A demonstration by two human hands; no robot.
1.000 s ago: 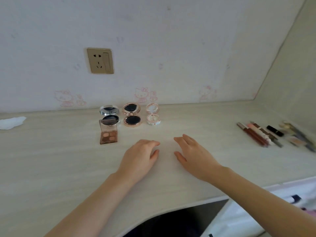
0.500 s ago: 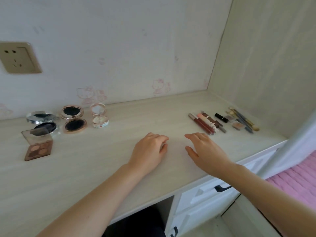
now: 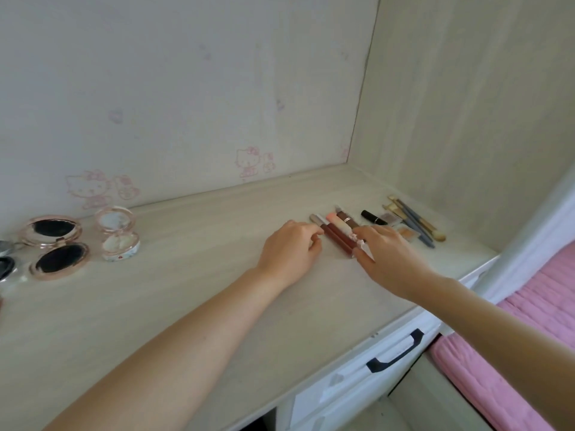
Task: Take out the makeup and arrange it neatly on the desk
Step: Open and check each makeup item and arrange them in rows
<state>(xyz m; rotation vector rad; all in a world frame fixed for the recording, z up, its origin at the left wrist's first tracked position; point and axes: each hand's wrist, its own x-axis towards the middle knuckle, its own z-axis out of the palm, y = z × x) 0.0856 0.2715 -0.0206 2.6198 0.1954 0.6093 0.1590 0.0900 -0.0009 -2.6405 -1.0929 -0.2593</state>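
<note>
Rose-gold compact (image 3: 54, 247) beside pearly compact (image 3: 118, 234)

Both bare forearms reach forward and to the right across the worktop (image 3: 193, 306), roughly side by side. The left hand (image 3: 289, 250) lies palm down with its fingers loosely curled under, the fingertips (image 3: 315, 233) bent toward the right (whether they pinch anything cannot be told). The right hand (image 3: 385, 256) is also palm down, wrist a little raised, its fingers straighter and pointing left toward the other hand. The two hands are near each other but apart, fingertips facing across a narrow gap.
</note>
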